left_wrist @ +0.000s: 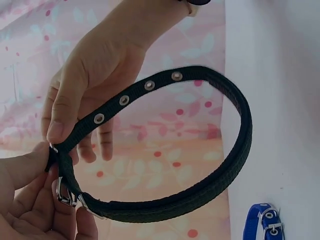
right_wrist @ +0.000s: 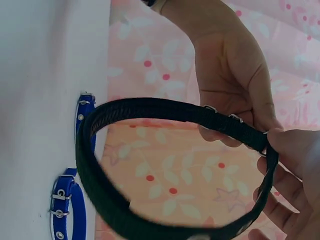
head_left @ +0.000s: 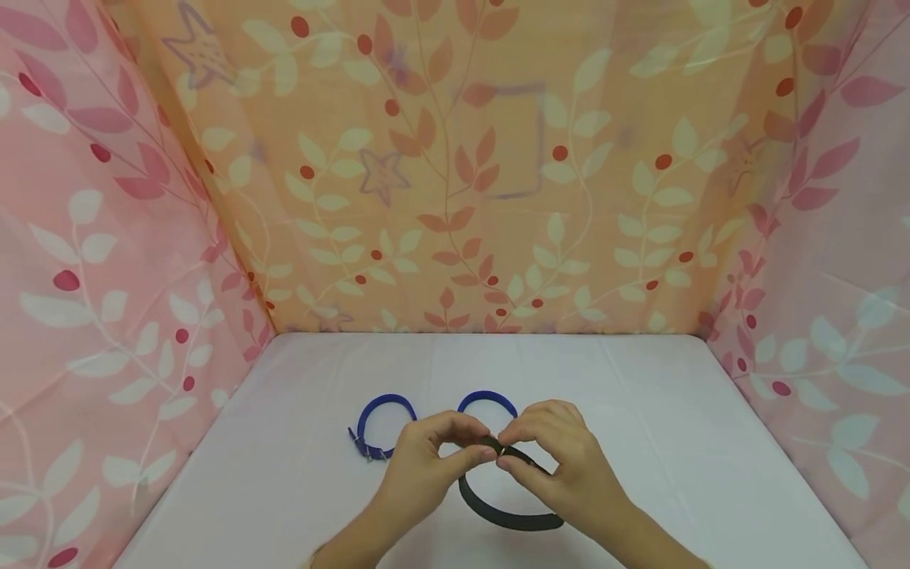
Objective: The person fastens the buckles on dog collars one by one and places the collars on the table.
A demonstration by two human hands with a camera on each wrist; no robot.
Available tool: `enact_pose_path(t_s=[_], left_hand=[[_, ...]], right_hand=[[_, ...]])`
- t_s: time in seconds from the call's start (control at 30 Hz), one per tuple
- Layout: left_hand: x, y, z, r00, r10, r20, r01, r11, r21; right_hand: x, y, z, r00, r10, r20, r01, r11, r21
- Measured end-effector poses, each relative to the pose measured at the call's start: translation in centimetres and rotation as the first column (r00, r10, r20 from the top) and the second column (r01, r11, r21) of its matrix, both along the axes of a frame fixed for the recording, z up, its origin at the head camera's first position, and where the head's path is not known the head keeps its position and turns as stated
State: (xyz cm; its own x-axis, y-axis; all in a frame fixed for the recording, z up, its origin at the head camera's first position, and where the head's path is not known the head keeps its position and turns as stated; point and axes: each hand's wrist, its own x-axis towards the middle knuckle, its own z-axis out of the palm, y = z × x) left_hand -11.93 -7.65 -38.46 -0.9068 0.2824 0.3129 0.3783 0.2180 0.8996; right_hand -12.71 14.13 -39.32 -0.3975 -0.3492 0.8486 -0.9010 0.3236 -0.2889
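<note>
A dark green, nearly black pet collar (head_left: pixel 512 520) is held up as a loop above the white table. My left hand (head_left: pixel 423 462) pinches its strap between thumb and fingers. Right beside it my right hand (head_left: pixel 569 458) pinches the same collar, the fingertips of both hands meeting at a small metal keeper. In the left wrist view a row of metal eyelets (left_wrist: pixel 149 85) runs along one stretch of the strap, and a silver buckle (left_wrist: pixel 64 192) shows by the left fingers. The collar's free end is mostly hidden by fingertips.
Two blue collars lie on the table behind the hands: a buckled one (head_left: pixel 362 423) at left, and another (head_left: pixel 486 395) partly covered by the hands. The white tabletop (head_left: pixel 284 490) is enclosed by leaf-patterned cloth walls (head_left: pixel 455 158) at the back and both sides.
</note>
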Motion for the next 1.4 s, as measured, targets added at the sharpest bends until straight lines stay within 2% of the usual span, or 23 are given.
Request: enact_pose_path(t_s=[0.2, 0.53, 0.8, 1.1, 1.4], left_hand=[[-0.1, -0.4, 0.2, 0.998, -0.050, 0.049, 0.047, 0.996, 0.078], [-0.1, -1.2, 1.2, 0.991, -0.041, 0.127, 0.013, 0.977, 0.214], [0.0, -1.3, 1.6, 0.998, -0.016, 0.064, 0.002, 0.975, 0.223], [-0.1, -1.6, 1.5, 0.999, 0.039, 0.001, -0.039, 0.971, 0.237], [-0.3, -1.5, 1.4, 0.999, 0.041, -0.024, -0.034, 0.966, 0.258]], right_hand=[[-0.1, 0.0, -0.1, 1.000, 0.029, -0.012, -0.029, 0.999, -0.035], [-0.1, 0.1, -0.4, 1.000, -0.005, 0.017, 0.005, 0.999, -0.032], [-0.1, 0.1, -0.4, 0.997, -0.029, 0.071, 0.029, 1.000, -0.001], [0.2, 0.4, -0.2, 0.976, -0.101, 0.192, 0.078, 0.989, 0.123], [0.0, 0.8, 0.0, 0.964, -0.167, 0.208, 0.122, 0.969, 0.214]])
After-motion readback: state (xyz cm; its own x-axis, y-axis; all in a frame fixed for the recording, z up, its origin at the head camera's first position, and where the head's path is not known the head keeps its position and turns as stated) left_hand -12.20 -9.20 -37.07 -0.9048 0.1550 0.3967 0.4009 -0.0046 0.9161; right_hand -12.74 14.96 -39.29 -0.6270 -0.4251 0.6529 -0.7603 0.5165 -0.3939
